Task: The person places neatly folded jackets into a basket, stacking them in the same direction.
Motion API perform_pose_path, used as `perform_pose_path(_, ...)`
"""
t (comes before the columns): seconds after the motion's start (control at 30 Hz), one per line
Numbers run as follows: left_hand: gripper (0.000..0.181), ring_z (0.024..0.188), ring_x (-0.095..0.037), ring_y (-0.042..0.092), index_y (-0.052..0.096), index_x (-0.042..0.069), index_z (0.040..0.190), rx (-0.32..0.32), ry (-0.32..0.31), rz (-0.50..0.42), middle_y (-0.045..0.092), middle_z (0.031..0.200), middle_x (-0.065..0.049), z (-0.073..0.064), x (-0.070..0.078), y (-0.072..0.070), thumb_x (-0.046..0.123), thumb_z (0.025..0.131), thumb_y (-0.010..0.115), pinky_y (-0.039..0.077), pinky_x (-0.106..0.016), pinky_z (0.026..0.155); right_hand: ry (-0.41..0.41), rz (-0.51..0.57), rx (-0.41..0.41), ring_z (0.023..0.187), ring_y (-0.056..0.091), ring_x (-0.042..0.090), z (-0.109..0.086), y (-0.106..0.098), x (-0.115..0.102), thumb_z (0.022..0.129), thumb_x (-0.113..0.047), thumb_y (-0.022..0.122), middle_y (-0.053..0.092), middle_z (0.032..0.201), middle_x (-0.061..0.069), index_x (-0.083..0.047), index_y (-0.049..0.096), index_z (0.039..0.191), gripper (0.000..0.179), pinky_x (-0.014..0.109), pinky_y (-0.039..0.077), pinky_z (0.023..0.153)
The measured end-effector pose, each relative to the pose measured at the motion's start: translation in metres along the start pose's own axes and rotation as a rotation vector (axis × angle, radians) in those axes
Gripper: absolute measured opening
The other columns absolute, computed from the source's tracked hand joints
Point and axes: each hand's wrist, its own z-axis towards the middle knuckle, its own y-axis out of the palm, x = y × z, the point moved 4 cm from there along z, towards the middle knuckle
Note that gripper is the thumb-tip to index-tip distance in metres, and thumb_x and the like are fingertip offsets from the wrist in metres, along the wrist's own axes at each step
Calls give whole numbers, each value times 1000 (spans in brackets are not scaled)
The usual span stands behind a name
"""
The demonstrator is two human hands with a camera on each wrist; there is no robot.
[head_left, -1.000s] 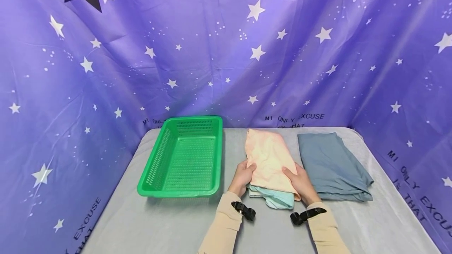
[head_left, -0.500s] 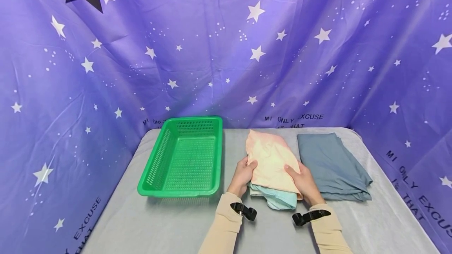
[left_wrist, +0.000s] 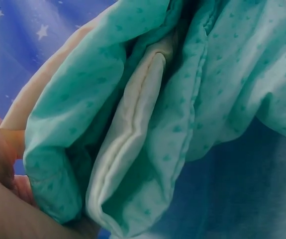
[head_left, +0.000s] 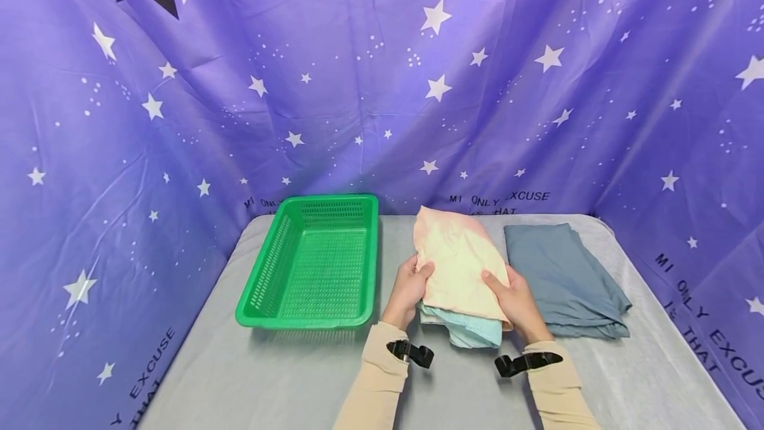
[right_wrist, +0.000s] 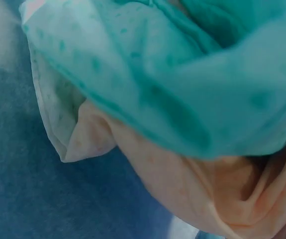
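Note:
In the head view, a folded peach cloth (head_left: 459, 257) lies over a folded turquoise cloth (head_left: 477, 330), and both hands hold this bundle over the right half of the table. My left hand (head_left: 407, 294) grips its left edge, thumb on top. The right hand (head_left: 520, 304) pinches the opposite edge the same way. Fingers underneath are hidden. Close up in the left wrist view, the turquoise cloth (left_wrist: 78, 114) shows small dark prints and folded layers around a cream strip (left_wrist: 133, 119). From the right wrist, peach fabric (right_wrist: 182, 184) hangs below turquoise fabric (right_wrist: 157, 74).
A green plastic basket (head_left: 304, 322) with perforated walls stands left of the hands, nothing inside it. Right of them lies a folded blue-grey cloth (head_left: 555, 277). The table (head_left: 280, 383) has a grey cover. A purple star-printed curtain (head_left: 334, 98) encloses the back and sides.
The bundle and both hands have risen slightly, and the peach cloth's far edge sits higher in view. The grip stays the same. Basket and blue-grey cloth have not moved.

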Motion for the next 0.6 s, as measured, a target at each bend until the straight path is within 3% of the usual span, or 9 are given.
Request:
perform_pose_path(0.37,38,88,-9,67,59,5,140,24,43,31,73,109,-11,-8,26,-7,20,105,55,56,-27,82,-52,30,6,68,65,5,-1,5,-16,103,-35,63,66,86,-11,-1,46,149,59,24,56,68)
perform_pose_path(0.6,41,91,-11,68,57,3,142,-7,40,32,72,114,-13,-10,38,-15,21,105,55,57,-29,83,-77,7,-22,68,64,6,-1,8,-25,102,-36,64,65,87,-8,-2,46,150,61,25,55,68)
